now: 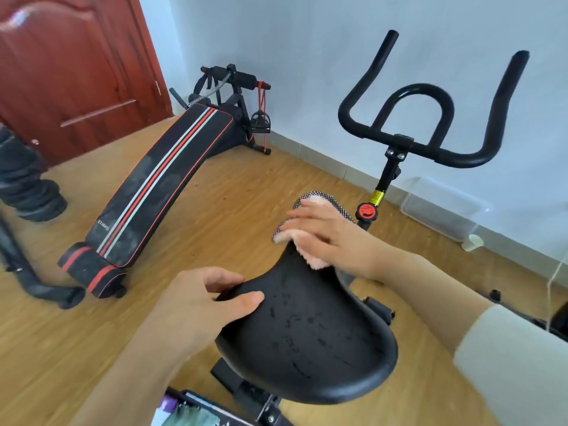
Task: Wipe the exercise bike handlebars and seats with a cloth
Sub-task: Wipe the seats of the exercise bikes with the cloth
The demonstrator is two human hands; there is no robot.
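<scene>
The black bike seat [310, 339] fills the lower middle, its top marked with scuffs and streaks. My left hand [203, 305] grips the seat's left edge, thumb on top and fingers curled under. My right hand [325, 232] presses a pink cloth [315, 261] with a checkered edge onto the seat's narrow nose, fingers fairly straight and blurred. The black handlebars [430, 118] stand beyond, at the upper right, on a post with a red knob [366, 211].
A black sit-up bench [159, 186] with red and white stripes lies on the wooden floor at left. Behind it is a red-brown door [76, 72]. A clear plastic box [442, 207] sits by the white wall at right. Dark equipment [27, 179] stands far left.
</scene>
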